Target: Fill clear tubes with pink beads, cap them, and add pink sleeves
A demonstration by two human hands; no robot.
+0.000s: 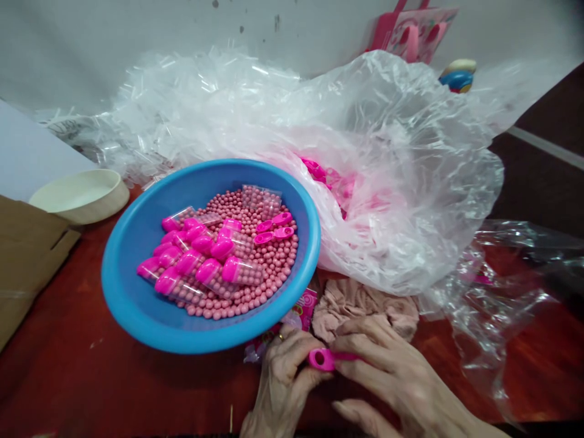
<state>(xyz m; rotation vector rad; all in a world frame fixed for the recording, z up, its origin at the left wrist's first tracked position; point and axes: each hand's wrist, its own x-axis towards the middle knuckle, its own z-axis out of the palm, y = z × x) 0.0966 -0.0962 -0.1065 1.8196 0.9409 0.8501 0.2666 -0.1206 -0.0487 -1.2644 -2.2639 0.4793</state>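
Note:
Over the table's front edge, my left hand [286, 371] pinches a small bright pink plastic piece [322, 359] with an oval hole between thumb and index finger. The fingers of my right hand [387, 371] close over the right end of that piece, while its thumb stands apart below. Left of the hands, a blue basin [303, 286] holds pink beads [274, 267]. On the beads lie several clear tubes with pink caps [241, 271], filled with beads. Two loose pink plastic pieces [274, 235] rest at the right of the beads.
A beige crumpled cloth [365, 304] lies just beyond my hands. Behind it spreads a large clear plastic bag [410, 231] with pink parts inside. Clear tubes [196, 97] are heaped at the back. A cream dish [86, 194] and a cardboard box [27, 261] stand left.

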